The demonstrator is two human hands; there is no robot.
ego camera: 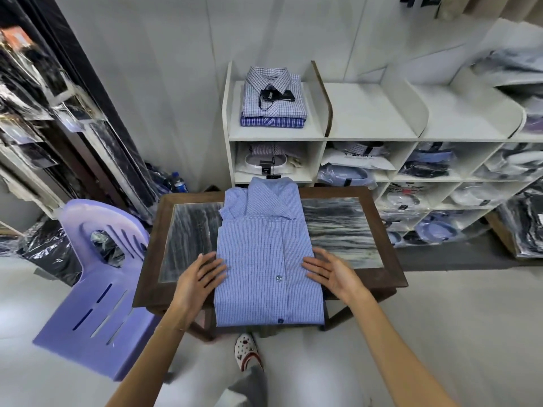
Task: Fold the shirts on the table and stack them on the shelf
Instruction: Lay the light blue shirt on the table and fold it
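Both forearms bare to the frame edge; no sleeves, watch or rings visible on the left hand (197, 277) or the right hand (332, 273); light grey trousers (244, 389) on the legs; one white perforated clog-style shoe with red charms (247, 351) on a foot.

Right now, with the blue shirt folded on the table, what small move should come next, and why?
Probably slide both hands under the blue shirt and lift it: the left hand and right hand rest open at its edges, and it looks fully folded.
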